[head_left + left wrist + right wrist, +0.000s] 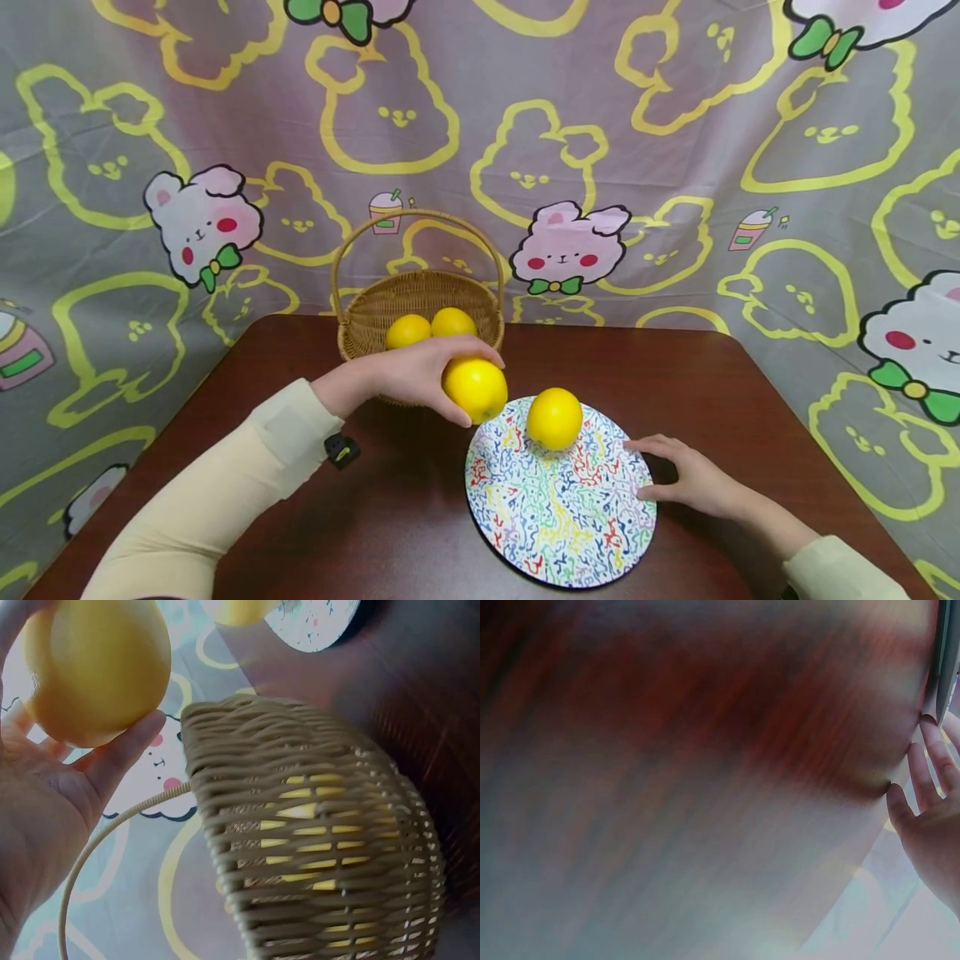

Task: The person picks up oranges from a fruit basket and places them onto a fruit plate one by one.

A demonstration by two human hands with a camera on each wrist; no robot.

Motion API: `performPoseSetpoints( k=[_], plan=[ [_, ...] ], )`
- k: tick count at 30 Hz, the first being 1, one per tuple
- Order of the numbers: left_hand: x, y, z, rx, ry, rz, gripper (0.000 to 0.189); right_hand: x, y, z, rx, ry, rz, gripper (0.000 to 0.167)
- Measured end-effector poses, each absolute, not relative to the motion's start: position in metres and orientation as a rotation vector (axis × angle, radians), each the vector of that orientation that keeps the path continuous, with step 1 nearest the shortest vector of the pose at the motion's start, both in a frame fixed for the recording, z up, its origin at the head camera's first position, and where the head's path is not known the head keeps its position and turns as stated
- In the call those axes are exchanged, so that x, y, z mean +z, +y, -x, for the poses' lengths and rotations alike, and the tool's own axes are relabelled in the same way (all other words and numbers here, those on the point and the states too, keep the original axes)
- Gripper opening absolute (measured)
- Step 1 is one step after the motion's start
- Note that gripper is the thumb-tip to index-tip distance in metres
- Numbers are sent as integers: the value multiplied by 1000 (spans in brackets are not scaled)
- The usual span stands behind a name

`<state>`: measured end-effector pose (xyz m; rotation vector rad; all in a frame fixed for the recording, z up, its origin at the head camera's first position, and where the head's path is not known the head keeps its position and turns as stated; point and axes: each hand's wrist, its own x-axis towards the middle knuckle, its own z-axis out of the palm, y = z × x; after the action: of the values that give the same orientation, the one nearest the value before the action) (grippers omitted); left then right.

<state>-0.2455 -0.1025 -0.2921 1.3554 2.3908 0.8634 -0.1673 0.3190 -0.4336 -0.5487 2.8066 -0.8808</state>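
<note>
My left hand (pixel 427 375) grips a round yellow citrus fruit (pixel 476 390) in the air, between the basket and the plate. In the left wrist view the thumb and fingers curl round that fruit (pixel 97 667). Another yellow citrus fruit (pixel 554 419) sits on the far part of a round flat plate (pixel 555 533) with a colourful squiggle pattern. At the plate's right rim rests my right hand (pixel 693 477), fingers spread and holding nothing. The right wrist view shows its fingers (pixel 922 776) beside the plate's edge.
A wicker basket (pixel 420 292) with a tall arched handle stands at the back of the dark wooden table (pixel 645 358), partly behind my left forearm. Two yellow fruits (pixel 408 332) show inside it. A patterned cloth (pixel 480 108) hangs behind and beside the table.
</note>
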Motion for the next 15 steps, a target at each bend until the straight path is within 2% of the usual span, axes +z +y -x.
performPoseSetpoints(
  k=[15],
  plan=[
    [-309,-90,240,829,2353,-1370,71,-430,318,167,-877,2790,546,66]
  ],
)
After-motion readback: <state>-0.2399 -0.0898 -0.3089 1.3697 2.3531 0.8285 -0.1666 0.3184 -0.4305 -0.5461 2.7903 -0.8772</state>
